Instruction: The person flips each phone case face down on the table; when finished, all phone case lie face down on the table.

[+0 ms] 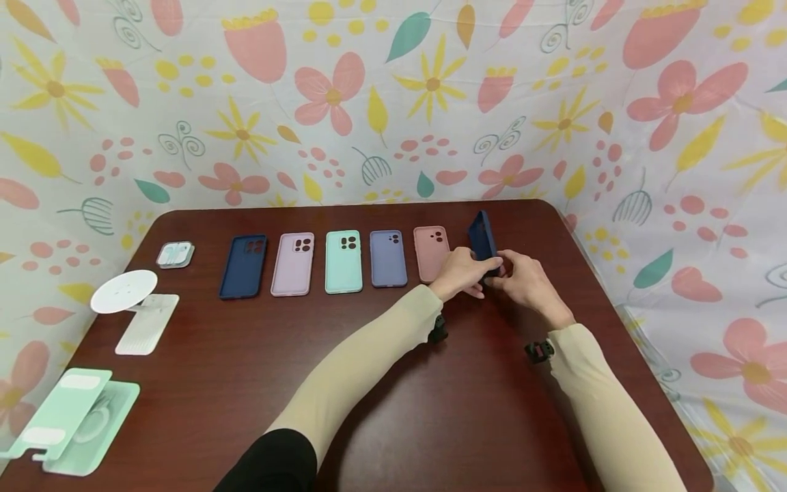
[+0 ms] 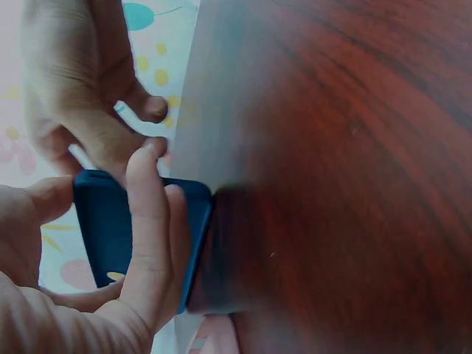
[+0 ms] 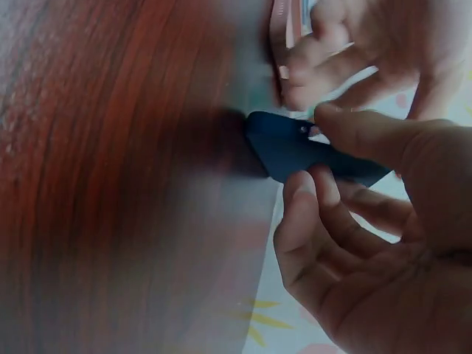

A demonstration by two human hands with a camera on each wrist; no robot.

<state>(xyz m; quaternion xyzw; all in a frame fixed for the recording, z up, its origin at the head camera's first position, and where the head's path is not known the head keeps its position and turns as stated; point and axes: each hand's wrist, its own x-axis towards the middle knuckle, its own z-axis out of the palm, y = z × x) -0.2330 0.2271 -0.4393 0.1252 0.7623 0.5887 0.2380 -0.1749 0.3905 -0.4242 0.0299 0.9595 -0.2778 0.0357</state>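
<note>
In the head view a dark blue phone case [image 1: 482,234] stands on edge, tilted, at the right end of a row of cases. My left hand [image 1: 462,268] grips it from the left, thumb on one side and fingers across its inner face in the left wrist view, where part of the case [image 2: 103,228] is covered. From the right, my right hand [image 1: 527,280] holds its near end; in the right wrist view, thumb and fingers lie on either side of the case [image 3: 287,147]. The pink case [image 1: 428,246] lies just left, partly behind my left hand.
Left along the row lie a periwinkle case [image 1: 388,260], a mint case [image 1: 343,263], a lilac case [image 1: 292,266] and a navy case [image 1: 242,268]. Farther left are a small clear box [image 1: 175,254], a white stand [image 1: 147,324] and a green folding stand [image 1: 80,417]. A patterned cloth [image 1: 393,102] borders the table.
</note>
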